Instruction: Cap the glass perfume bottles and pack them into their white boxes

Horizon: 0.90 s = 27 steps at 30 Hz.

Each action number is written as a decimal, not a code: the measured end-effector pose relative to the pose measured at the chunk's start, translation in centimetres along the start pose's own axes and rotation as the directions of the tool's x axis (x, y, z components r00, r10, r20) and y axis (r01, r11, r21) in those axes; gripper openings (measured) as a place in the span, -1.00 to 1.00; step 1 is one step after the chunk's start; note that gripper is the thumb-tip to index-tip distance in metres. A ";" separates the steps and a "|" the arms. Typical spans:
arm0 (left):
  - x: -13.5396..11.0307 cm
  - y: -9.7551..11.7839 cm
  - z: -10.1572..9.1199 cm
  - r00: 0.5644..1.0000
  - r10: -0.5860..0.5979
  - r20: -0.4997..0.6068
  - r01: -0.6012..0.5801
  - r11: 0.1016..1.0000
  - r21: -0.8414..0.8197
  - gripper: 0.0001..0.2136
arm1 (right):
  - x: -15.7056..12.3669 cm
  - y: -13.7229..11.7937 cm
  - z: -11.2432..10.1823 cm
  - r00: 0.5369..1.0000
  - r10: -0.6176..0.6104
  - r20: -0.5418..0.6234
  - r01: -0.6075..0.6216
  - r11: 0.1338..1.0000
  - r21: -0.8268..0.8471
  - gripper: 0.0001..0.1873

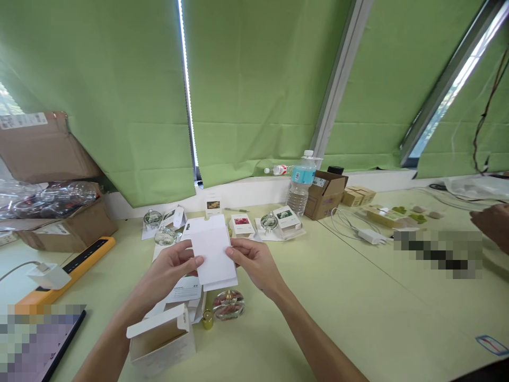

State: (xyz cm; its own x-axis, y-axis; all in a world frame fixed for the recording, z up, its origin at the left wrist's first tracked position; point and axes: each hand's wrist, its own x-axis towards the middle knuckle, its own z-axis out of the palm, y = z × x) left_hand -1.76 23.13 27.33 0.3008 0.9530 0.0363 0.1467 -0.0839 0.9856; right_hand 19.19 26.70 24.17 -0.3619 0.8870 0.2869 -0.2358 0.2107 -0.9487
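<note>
A folded white card (214,252) is held up between both hands above the table. My left hand (178,265) pinches its left edge, thumb on the front. My right hand (254,260) grips the right edge, thumb also in front. Just below the card lies a clear glass perfume bottle (228,305) with a gold neck, and a gold cap (207,319) stands beside it. An opened white box (162,339) sits near my left forearm. Behind it, a printed white sheet (185,291) is partly covered by my left hand.
Along the back are more glass bottles (269,222) and small picture boxes (242,225). A large water bottle (304,183) stands by a cardboard box (326,195). At left are an orange power strip (93,249), a phone (43,345) and a carton (71,228). Another person's hand (491,223) shows at right.
</note>
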 end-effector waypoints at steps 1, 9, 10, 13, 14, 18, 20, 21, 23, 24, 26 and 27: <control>0.0 0.0 0.0 1.000 0.000 0.000 0.000 1.000 0.002 -0.62 | 0.0 0.0 -0.1 1.000 0.003 0.005 -0.003 1.000 -0.010 -0.67; 0.1 -0.2 0.0 1.000 0.018 0.010 -0.018 1.000 -0.002 -0.57 | 0.2 -0.2 -0.6 0.999 0.018 0.048 -0.014 0.997 -0.080 -0.67; 0.0 -0.2 0.0 1.000 0.016 0.001 -0.016 1.000 0.003 -0.57 | 0.2 -0.2 -0.6 0.998 0.017 0.054 -0.012 0.997 -0.080 -0.67; -0.1 -0.1 0.0 1.000 0.008 -0.020 -0.007 1.000 0.010 -0.57 | 0.2 -0.3 -0.6 0.998 0.015 0.068 -0.010 0.997 -0.078 -0.67; -0.1 -0.1 0.0 1.000 0.005 -0.021 -0.005 1.000 0.007 -0.57 | 0.2 -0.3 -0.5 0.998 0.016 0.064 -0.011 0.997 -0.080 -0.67; -0.2 -0.1 0.2 1.000 -0.002 -0.027 0.002 1.000 -0.011 -0.59 | 0.1 -0.4 -0.4 0.999 0.004 0.033 0.000 0.993 -0.121 -0.63; -0.2 0.0 0.2 0.998 -0.005 -0.061 0.004 1.000 -0.016 -0.62 | 0.1 -0.4 -0.4 1.000 -0.020 0.012 0.022 0.990 -0.140 -0.59; -0.2 0.0 0.1 0.996 -0.009 -0.086 0.007 1.000 -0.026 -0.63 | 0.0 -0.4 -0.4 1.000 -0.031 -0.001 0.030 0.989 -0.144 -0.57; -0.2 0.1 0.0 0.990 -0.032 -0.138 0.023 0.997 -0.070 -0.65 | -0.1 -0.4 -0.4 0.999 -0.041 -0.023 0.037 0.988 -0.149 -0.53; -0.2 0.1 -0.1 0.987 -0.051 -0.152 0.036 0.994 -0.103 -0.66 | -0.1 -0.4 -0.5 0.999 -0.041 -0.024 0.037 0.987 -0.154 -0.53; -0.1 0.1 -0.2 0.984 -0.086 -0.156 0.056 0.981 -0.184 -0.69 | -0.2 -0.3 -0.6 0.999 -0.042 0.002 0.041 0.982 -0.182 -0.53; -0.1 0.0 -0.3 0.984 -0.097 -0.149 0.062 0.972 -0.224 -0.72 | -0.3 -0.3 -0.7 0.999 -0.045 0.023 0.048 0.978 -0.203 -0.50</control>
State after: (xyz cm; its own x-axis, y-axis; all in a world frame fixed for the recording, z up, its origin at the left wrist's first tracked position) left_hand -2.09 23.18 27.34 0.1410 0.9894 -0.0355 -0.0501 0.0430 0.9978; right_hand 19.98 26.69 24.25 -0.3716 0.8670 0.3319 -0.0655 0.3322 -0.9409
